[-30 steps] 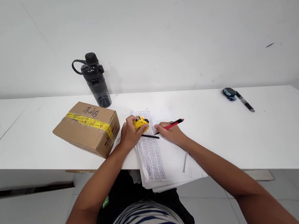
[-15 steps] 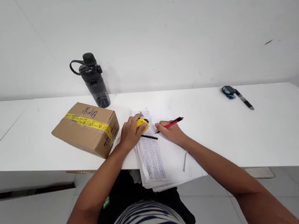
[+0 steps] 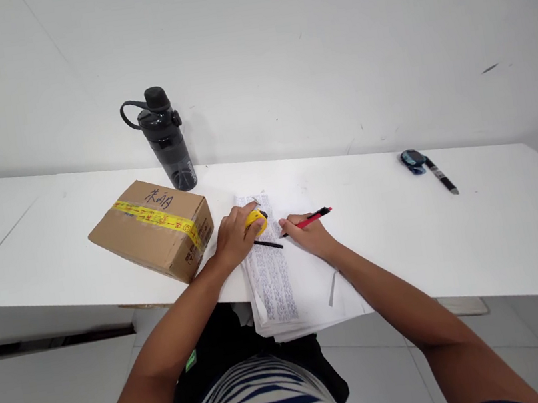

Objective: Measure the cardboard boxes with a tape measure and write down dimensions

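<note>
My left hand (image 3: 234, 237) is closed around a small yellow and black tape measure (image 3: 256, 223), resting on a stack of paper sheets (image 3: 313, 296). Columns of dense blue handwriting fill the left part of the top sheet; its right part looks blank. Just below the tape measure lies a thin black stick (image 3: 269, 245), crosswise on the writing. My right hand (image 3: 309, 234) pinches a red and black pen (image 3: 313, 218), its tip at the paper by the right edge of the written columns. A narrow grey strip (image 3: 332, 288) is on the paper near my right forearm.
Left of my left hand sits a cardboard box (image 3: 152, 229) with yellow tape. A dark water bottle (image 3: 166, 142) stands behind it near the wall. Far right on the white table (image 3: 396, 243) lie a dark blue-green object (image 3: 413, 161) and a black marker (image 3: 441, 174).
The view has shifted slightly. Both hands keep nearly the same positions and grips, with only a tiny movement of the pen hand visible.
</note>
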A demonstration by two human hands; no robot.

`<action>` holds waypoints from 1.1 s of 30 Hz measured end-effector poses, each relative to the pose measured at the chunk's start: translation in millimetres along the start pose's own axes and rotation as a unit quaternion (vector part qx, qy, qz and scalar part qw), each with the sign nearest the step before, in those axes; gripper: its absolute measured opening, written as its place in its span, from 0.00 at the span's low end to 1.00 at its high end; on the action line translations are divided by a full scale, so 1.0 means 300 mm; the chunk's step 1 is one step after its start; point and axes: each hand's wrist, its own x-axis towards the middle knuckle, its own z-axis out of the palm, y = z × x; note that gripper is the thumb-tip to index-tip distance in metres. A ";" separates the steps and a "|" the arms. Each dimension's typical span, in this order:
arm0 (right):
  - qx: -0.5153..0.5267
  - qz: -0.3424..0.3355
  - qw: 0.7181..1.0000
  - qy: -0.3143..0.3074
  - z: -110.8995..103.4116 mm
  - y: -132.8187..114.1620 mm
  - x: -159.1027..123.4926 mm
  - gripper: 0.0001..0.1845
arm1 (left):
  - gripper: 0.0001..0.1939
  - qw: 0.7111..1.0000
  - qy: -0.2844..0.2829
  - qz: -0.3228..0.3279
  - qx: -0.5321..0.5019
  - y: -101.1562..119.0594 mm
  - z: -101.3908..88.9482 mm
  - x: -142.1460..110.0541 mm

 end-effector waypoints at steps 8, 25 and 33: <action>-0.002 0.002 1.000 0.015 -0.001 0.006 0.003 0.21 | 0.25 1.000 -0.020 -0.005 0.003 0.008 -0.007 0.004; -0.006 -0.004 1.000 0.024 -0.004 0.018 0.001 0.22 | 0.26 0.999 -0.029 -0.014 -0.005 0.012 -0.017 0.008; -0.004 -0.005 1.000 0.029 0.001 0.023 0.000 0.23 | 0.27 0.998 -0.046 -0.035 0.003 0.022 -0.018 0.010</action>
